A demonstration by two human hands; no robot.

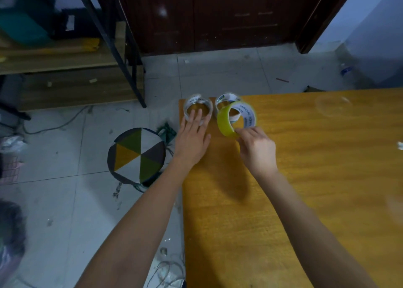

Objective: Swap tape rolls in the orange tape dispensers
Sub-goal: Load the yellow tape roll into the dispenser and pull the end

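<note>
- We see our left hand [192, 139] lying flat, fingers straight and spread a little, at the far left corner of the yellow wooden table [305, 178].
- Its fingertips [197, 115] rest on the near rim of a clear tape roll [198, 109], which lies flat on the table right at that corner.
- Our right hand [257, 148] pinches a yellowish tape roll [236, 118] by its lower edge, thumb and fingers curled around the band.
- That roll is lifted off the table and tilted, so its open core with printed lettering faces us.
- Just behind it, partly hidden, a second clear tape roll [224, 101] sits on the table beside the first one; the two stand near each other but apart.
- We cannot make out any orange dispenser in this view.
- On the tiled floor to the left of the table stands a round stool [137, 154] with a seat in coloured wedges.
- A dark wooden door [218, 15] closes the far wall.
</note>
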